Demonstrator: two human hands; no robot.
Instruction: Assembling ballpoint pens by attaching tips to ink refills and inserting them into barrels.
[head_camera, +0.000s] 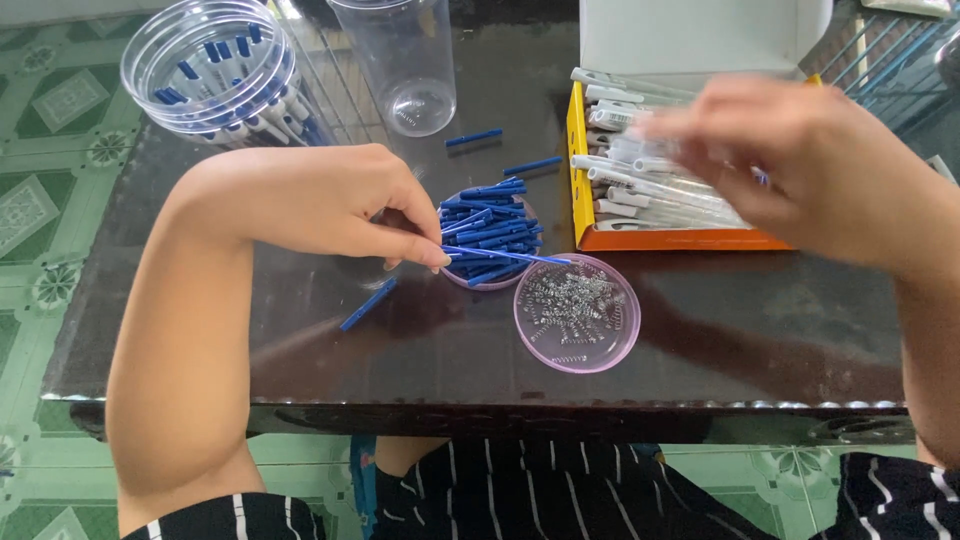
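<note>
Dark table (300, 330): two pink dishes (577, 312), two cups (400, 60).

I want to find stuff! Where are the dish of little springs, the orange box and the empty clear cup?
Dish of springs (530, 335): head view, bare pink rim at its left.
Orange box (680, 240): head view, front orange wall.
Clear cup (420, 105): head view, its round base.

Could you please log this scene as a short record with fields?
Surface: dark table
Left hand: pinches a thin blue refill over the blue-parts dish
Right hand: blurred, over the orange box of white barrels
Springs dish: pink, holds small metal springs
Loose blue parts: scattered on the table
Back left: clear tub of pens, empty clear cup
</note>
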